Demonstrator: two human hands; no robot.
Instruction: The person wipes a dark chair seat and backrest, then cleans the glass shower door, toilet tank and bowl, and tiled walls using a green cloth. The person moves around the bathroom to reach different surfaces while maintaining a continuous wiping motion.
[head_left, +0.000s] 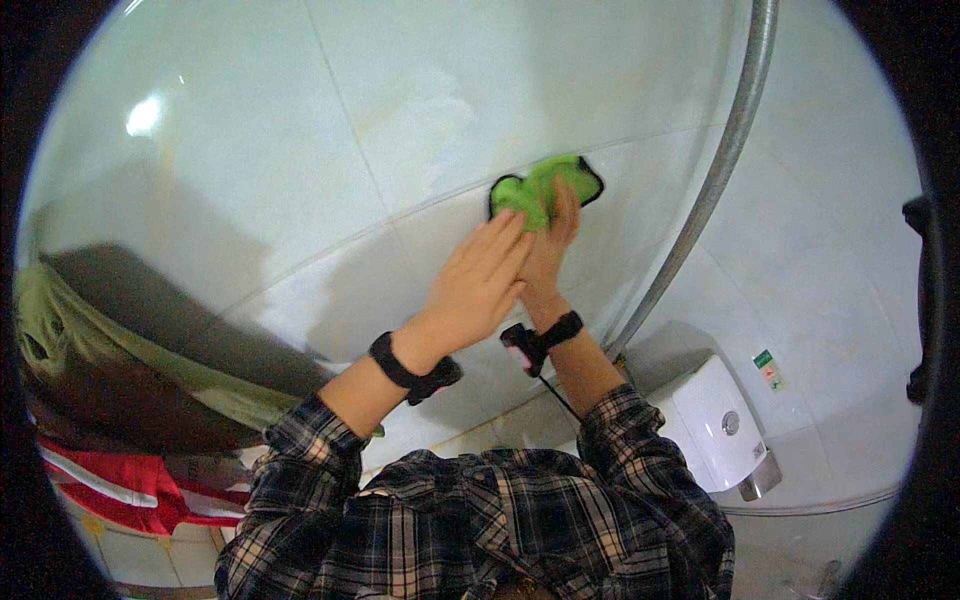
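A bright green cloth (536, 191) with black edging is bunched against the pale tiled wall (420, 135), across a grout line. My right hand (553, 240) is shut on it, fingers spread over its lower right part. From the lower left comes my left hand (480, 274), its fingers straight and close together. Its fingertips lie on the cloth's lower edge, and it partly covers the right hand. Whether the left fingers grip the cloth cannot be seen. Both wrists wear black straps with small devices.
A grey metal pipe (720, 169) runs down the wall to my right. Beyond it stand a white dispenser-like box (709, 431) and a small green-and-white sticker (768, 370). On the left hang an olive fabric (142, 337) and a red-and-white fabric (127, 484).
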